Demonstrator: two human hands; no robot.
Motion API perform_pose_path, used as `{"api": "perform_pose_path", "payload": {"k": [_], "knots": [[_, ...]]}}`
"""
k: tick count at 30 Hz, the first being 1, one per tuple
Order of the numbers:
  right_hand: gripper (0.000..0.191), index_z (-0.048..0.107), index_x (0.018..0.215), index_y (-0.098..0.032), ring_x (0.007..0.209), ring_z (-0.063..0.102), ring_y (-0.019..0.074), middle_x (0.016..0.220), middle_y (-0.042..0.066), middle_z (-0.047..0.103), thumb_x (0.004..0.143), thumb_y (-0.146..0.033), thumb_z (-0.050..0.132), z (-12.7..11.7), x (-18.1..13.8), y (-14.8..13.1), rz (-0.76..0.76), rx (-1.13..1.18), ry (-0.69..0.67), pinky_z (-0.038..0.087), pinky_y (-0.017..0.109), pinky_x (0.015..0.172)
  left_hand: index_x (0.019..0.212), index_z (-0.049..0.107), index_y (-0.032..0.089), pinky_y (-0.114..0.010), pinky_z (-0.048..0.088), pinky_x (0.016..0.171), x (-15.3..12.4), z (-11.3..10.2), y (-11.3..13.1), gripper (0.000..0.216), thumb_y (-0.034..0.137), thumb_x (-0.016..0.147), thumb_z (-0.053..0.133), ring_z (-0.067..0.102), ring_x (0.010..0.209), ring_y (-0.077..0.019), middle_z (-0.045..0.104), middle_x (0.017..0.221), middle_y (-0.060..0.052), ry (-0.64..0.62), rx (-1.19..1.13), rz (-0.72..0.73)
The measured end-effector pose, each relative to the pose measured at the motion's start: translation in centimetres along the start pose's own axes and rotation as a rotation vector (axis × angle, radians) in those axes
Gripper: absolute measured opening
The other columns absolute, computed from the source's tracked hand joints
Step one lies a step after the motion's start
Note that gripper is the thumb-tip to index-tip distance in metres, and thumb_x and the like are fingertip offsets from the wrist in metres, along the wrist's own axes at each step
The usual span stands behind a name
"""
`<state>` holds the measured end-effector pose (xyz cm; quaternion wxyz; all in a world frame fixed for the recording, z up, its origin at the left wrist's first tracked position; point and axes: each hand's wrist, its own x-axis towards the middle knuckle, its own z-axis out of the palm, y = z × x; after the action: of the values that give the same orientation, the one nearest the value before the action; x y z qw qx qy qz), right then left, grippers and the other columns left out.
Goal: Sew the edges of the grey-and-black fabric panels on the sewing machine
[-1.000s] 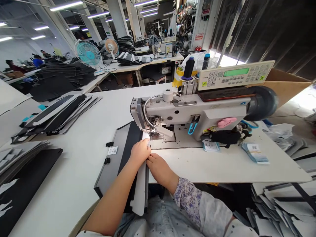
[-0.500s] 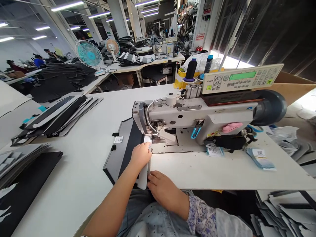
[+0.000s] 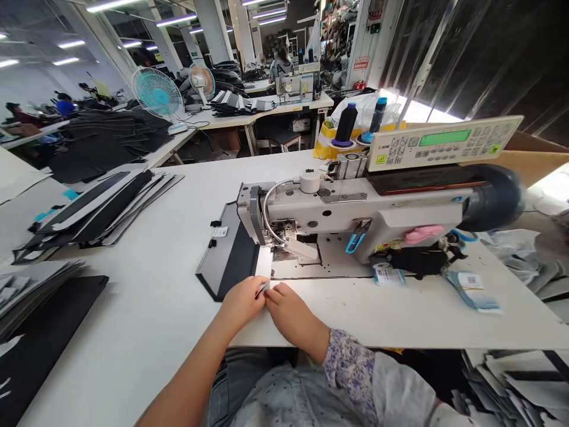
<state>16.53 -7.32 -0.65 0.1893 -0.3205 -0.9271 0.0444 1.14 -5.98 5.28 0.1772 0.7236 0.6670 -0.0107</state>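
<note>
A grey and black flat panel (image 3: 229,255) with a white strip (image 3: 264,265) along its right edge lies under the needle end of a white sewing machine (image 3: 347,216). My left hand (image 3: 242,301) rests with fingers curled on the near end of the strip, pinching it. My right hand (image 3: 287,305) lies right beside it, fingers pressing the same end on the table. Small white labels and black tabs sit on the panel's far left edge.
Stacks of black and grey panels (image 3: 93,207) lie on the table's left side. Thread cones (image 3: 344,126) and a control panel (image 3: 444,142) stand above the machine. Label bundles (image 3: 471,287) lie at right. A fan (image 3: 157,95) and other workers are far behind.
The panel has fed away from me through the machine, so its near end now lies on the table. Both hands have followed to that near end and come together.
</note>
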Motion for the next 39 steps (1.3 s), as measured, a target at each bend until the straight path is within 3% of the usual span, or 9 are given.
{"api": "perform_pose_path", "payload": {"k": [4,7,19,23,27,33,39], "knots": [[0.016,0.063,0.096,-0.014,0.088,0.053,0.0209,0.095,0.009,0.061,0.089,-0.007,0.051,0.0,1.0,0.9,0.019,-0.032,0.031,0.046,0.037,0.081,0.12,0.057,0.027,-0.025,0.045,0.079,-0.8,1.8,-0.1,0.04,0.014,0.084,0.045,0.062,0.097,-0.0165,0.064,0.111,-0.004,0.112,-0.03,-0.004],[0.017,0.063,0.1,-0.012,0.091,0.052,0.0221,0.098,0.01,0.061,0.087,-0.008,0.054,-0.2,1.6,1.7,0.054,-0.034,0.037,0.046,0.037,0.083,0.119,0.057,0.027,-0.025,0.045,0.073,-0.3,2.4,0.5,0.037,0.015,0.088,0.042,0.062,0.092,-0.0167,0.064,0.108,-0.004,0.164,-0.005,-0.037],[0.024,0.062,0.111,-0.01,0.093,0.055,0.0228,0.105,0.013,0.063,0.09,-0.011,0.049,0.8,4.6,5.1,0.187,0.031,0.067,0.046,0.038,0.088,0.11,0.063,0.024,-0.026,0.047,0.076,5.3,2.0,0.0,0.031,0.015,0.089,0.042,0.062,0.093,-0.0172,0.064,0.106,-0.005,0.271,0.059,0.016],[0.026,0.06,0.114,-0.011,0.099,0.056,0.023,0.112,0.013,0.063,0.091,-0.012,0.047,0.8,3.9,5.0,0.25,0.082,0.138,0.046,0.039,0.092,0.113,0.064,0.024,-0.029,0.046,0.085,6.0,2.1,-0.6,0.033,0.015,0.091,0.04,0.061,0.099,-0.0193,0.065,0.107,-0.006,0.323,0.113,0.075],[0.027,0.061,0.113,-0.014,0.111,0.054,0.0238,0.118,0.013,0.061,0.09,-0.01,0.048,0.5,2.7,4.5,0.257,0.15,0.174,0.046,0.041,0.097,0.118,0.063,0.025,-0.034,0.046,0.084,6.2,2.2,-1.6,0.037,0.014,0.09,0.042,0.059,0.092,-0.0214,0.065,0.102,-0.007,0.391,0.196,0.139],[0.029,0.061,0.112,-0.016,0.113,0.053,0.025,0.118,0.011,0.061,0.088,-0.009,0.047,0.6,2.5,4.3,0.266,0.177,0.198,0.046,0.043,0.098,0.097,0.067,0.02,-0.037,0.045,0.084,7.7,1.8,-2.7,0.024,0.012,0.086,0.047,0.058,0.092,-0.0235,0.063,0.094,-0.01,0.602,0.182,0.254],[0.028,0.062,0.112,-0.017,0.112,0.053,0.0251,0.117,0.011,0.062,0.088,-0.01,0.047,0.5,2.6,4.3,0.265,0.163,0.211,0.046,0.044,0.097,0.089,0.066,0.021,-0.036,0.045,0.089,8.3,1.9,-3.1,0.025,0.007,0.084,0.045,0.058,0.094,-0.0215,0.063,0.095,-0.008,0.615,0.071,0.288]]}}
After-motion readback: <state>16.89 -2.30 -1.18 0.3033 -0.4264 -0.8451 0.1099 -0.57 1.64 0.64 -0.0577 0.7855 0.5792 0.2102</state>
